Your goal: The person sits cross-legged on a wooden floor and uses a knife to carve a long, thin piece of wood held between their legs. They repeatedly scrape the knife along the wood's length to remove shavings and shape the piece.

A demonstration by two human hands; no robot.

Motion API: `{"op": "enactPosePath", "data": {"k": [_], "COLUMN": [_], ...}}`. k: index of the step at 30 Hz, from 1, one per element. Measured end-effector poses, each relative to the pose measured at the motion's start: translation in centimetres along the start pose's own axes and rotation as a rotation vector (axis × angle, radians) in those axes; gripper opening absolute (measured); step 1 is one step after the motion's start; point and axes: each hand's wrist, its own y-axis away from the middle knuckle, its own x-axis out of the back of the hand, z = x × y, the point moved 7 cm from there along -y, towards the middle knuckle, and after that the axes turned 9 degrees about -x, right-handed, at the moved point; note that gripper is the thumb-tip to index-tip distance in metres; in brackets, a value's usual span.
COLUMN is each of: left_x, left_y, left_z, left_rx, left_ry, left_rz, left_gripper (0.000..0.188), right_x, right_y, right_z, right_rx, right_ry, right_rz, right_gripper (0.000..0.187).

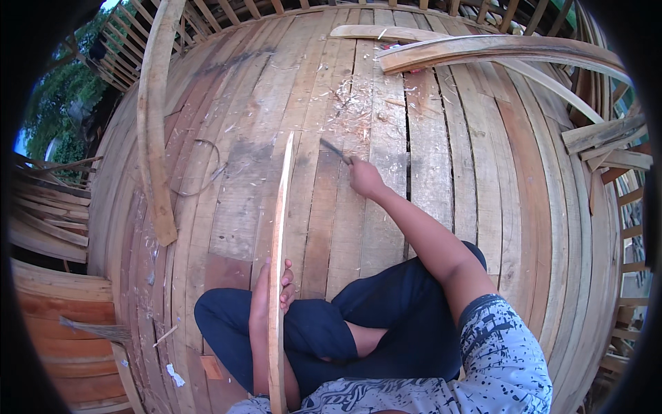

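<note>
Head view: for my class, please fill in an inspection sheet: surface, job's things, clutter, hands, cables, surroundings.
Surface: plank floor, littered with wood shavings, thickest ahead of the person.
Job's things: long pointed wooden strip, tip away from the person; dark-bladed knife.
Clutter: white scraps and a short stick at lower left.
Hands: left hand grips the strip; right hand grips the knife, its blade apart from the strip.
Cables: none identifiable; one thin loop, material unclear.
Surroundings: curved timber at left, curved beams at upper right, slatted railing, trees beyond.

Wooden strip (278,228) in left hand (261,293), knife (334,149) in right hand (365,179) — shavings (353,114) on floor (376,234) ahead, beam (152,124) leftward.
</note>
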Motion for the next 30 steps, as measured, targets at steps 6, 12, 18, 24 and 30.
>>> {"op": "enactPosePath", "data": {"k": [6,12,18,24,30], "left_x": [0.5,-0.6,-1.2,-0.7,-1.7], "left_y": [0.9,0.8,1.1,1.2,0.4], "left_z": [0.1,-0.9,-1.5,-1.9,-2.9], "left_rx": [-0.012,0.020,0.043,0.043,0.091], "left_ry": [0.027,0.001,0.013,-0.015,-0.094], "left_rz": [-0.001,-0.027,-0.054,-0.070,-0.067], "left_gripper": [0.047,0.048,0.048,0.049,0.049], "right_x": [7.0,8.1,15.3,13.0,18.8], "right_y": [-0.2,2.8,0.9,2.4,0.8], "right_z": [2.5,8.1,8.7,8.3,12.3], "right_rx": [0.121,0.053,-0.169,-0.112,-0.382], "right_ry": [0.005,0.233,0.074,0.272,0.061], "right_rz": [-0.255,-0.659,0.094,-0.368,0.442], "right_gripper": [0.032,0.035,0.032,0.029,0.031]}}
